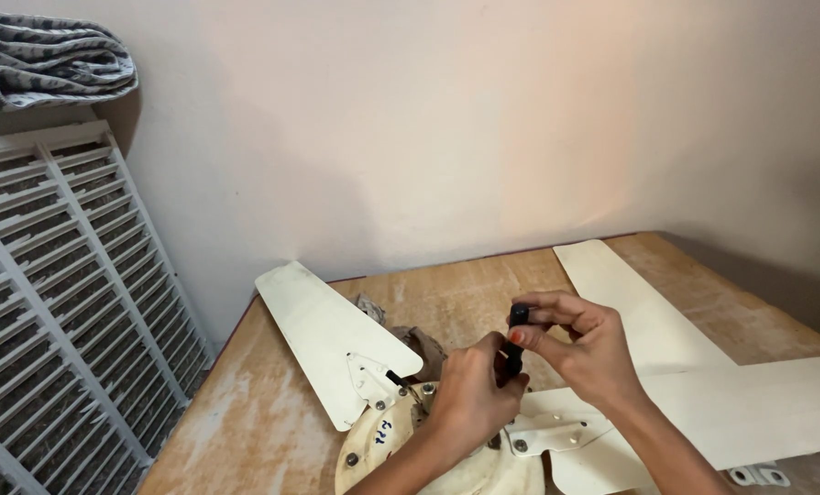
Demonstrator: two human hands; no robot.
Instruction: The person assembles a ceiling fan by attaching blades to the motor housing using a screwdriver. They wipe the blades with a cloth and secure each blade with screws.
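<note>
Hands meet over the hub of a cream ceiling fan (446, 458) that lies on a worn wooden table (245, 422). The right hand (582, 353) pinches the top of a small black screwdriver handle (517, 316) between thumb and forefinger, its fingers (556, 307) curled in and clamped on the dark cap, so the tool's upper end sits right at the fingertips and stands roughly upright above the hub. The left hand (472, 390) is just below and touching, closed loosely around the lower part of the same tool; its fingers are drawn together, though how tightly they grip the shaft is hidden behind its own knuckles. The tip of the tool is out of sight between the two hands. From the hub a short blade (323, 335) points up and to the left, held by a metal bracket (368, 378) with screws, and two longer blades (630, 312) reach toward the right edge and the far corner of the table. A white slatted grille (52, 312) leans against the wall on the left, and a folded patterned cloth (48, 60) rests above it.
</note>
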